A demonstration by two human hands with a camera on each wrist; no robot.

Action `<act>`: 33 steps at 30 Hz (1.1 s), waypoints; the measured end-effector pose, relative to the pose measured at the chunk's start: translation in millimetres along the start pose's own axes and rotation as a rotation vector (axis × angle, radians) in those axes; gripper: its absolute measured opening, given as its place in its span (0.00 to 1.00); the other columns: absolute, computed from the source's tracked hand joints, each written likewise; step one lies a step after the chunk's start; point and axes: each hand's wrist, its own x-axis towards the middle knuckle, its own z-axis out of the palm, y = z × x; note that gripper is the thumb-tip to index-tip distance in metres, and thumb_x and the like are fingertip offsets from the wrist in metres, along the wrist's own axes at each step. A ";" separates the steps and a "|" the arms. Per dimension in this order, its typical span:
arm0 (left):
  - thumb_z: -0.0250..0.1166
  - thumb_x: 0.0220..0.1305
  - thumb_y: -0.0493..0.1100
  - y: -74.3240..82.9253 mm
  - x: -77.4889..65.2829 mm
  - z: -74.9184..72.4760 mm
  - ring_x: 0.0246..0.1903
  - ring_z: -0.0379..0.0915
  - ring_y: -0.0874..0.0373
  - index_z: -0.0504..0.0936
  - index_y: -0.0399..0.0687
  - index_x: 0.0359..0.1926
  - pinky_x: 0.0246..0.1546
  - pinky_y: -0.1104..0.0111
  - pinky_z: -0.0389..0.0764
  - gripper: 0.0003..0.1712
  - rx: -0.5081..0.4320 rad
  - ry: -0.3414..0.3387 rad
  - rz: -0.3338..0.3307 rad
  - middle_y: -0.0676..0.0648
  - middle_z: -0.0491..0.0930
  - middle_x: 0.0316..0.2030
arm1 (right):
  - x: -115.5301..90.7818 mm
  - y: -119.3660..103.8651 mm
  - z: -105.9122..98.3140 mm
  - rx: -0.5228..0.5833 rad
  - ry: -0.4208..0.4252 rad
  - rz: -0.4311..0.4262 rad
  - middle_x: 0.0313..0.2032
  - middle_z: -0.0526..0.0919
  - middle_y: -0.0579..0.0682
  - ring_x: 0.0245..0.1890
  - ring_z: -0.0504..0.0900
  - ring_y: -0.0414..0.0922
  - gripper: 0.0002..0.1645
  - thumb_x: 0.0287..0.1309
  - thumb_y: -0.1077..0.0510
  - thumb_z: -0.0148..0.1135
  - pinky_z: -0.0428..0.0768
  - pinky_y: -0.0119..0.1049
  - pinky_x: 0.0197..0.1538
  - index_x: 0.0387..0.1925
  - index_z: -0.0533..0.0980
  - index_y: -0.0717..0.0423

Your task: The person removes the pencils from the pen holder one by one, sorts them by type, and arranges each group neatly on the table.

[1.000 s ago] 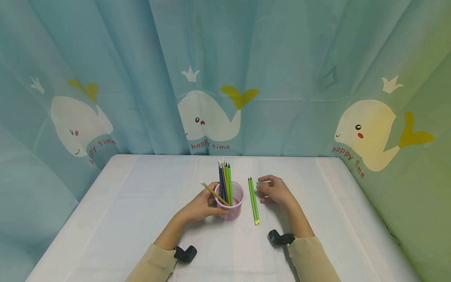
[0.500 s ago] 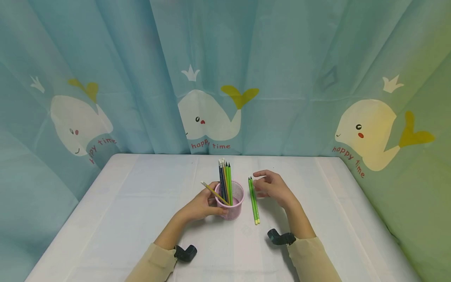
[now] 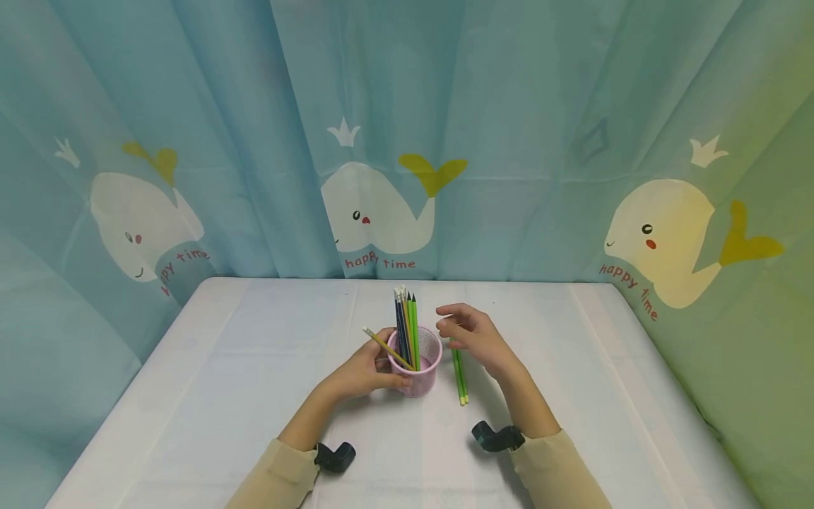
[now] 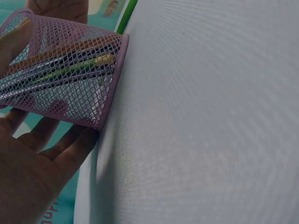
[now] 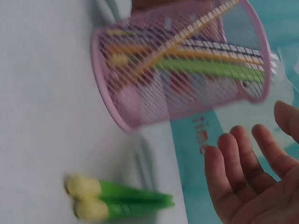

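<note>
A pink mesh pencil cup (image 3: 422, 383) stands upright on the table. My left hand (image 3: 359, 371) grips it from the left, thumb at the near side and fingers round the far side. Inside are several dark pencils (image 3: 400, 329), green pencils (image 3: 415, 332) and yellow ones, one yellow pencil (image 3: 386, 348) leaning out to the left. My right hand (image 3: 477, 343) hovers just right of the cup, fingers relaxed and slightly bent, with nothing in them. Below it two green pencils (image 5: 117, 198) lie side by side, yellow ends toward me; their tips are hidden by the hand in the head view.
The white-covered table (image 3: 254, 396) ends at the back against a blue curtain (image 3: 521, 141) printed with whales. On each wrist sits a black camera mount, the left camera (image 3: 335, 458) and the right camera (image 3: 497, 436), close above the tabletop.
My right hand has moved left and slightly away from me, from beside the two green pencils to over their tips, near the cup. The left hand and cup have stayed put.
</note>
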 end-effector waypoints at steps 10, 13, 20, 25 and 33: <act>0.76 0.54 0.37 -1.5 0.5 -0.3 0.58 0.77 0.48 0.60 0.48 0.71 0.60 0.60 0.78 0.47 -0.006 -0.008 0.012 0.39 0.75 0.61 | 0.2 -1.2 27.9 -0.040 -0.009 -0.041 0.57 0.79 0.59 0.57 0.77 0.56 0.28 0.70 0.49 0.59 0.79 0.48 0.59 0.68 0.70 0.52; 0.76 0.54 0.37 -1.1 0.4 -0.1 0.57 0.77 0.48 0.60 0.48 0.71 0.59 0.60 0.79 0.47 -0.005 -0.007 0.004 0.39 0.75 0.61 | 1.1 -1.2 33.6 -0.057 -0.003 -0.037 0.58 0.79 0.57 0.56 0.77 0.52 0.28 0.70 0.50 0.59 0.80 0.45 0.58 0.68 0.70 0.51; 0.75 0.55 0.35 -2.8 1.9 -0.2 0.57 0.77 0.46 0.59 0.42 0.71 0.59 0.60 0.79 0.47 -0.014 -0.014 0.047 0.36 0.75 0.60 | -4.0 -14.4 39.4 -0.065 -0.012 -0.054 0.60 0.78 0.60 0.56 0.77 0.54 0.24 0.72 0.57 0.56 0.81 0.45 0.55 0.64 0.72 0.60; 0.75 0.55 0.36 -3.5 2.7 -0.8 0.57 0.77 0.46 0.59 0.43 0.71 0.59 0.61 0.79 0.47 0.004 -0.011 0.050 0.36 0.75 0.60 | -13.9 -34.2 40.2 -0.056 -0.012 -0.061 0.57 0.79 0.61 0.56 0.77 0.54 0.21 0.71 0.58 0.57 0.82 0.44 0.55 0.61 0.74 0.63; 0.76 0.54 0.37 -1.1 0.5 -0.5 0.58 0.77 0.47 0.59 0.45 0.71 0.59 0.62 0.79 0.47 0.016 -0.004 0.027 0.38 0.76 0.60 | -15.5 -37.9 38.0 -0.058 0.023 -0.068 0.52 0.82 0.61 0.53 0.79 0.53 0.18 0.69 0.59 0.58 0.80 0.37 0.52 0.56 0.76 0.65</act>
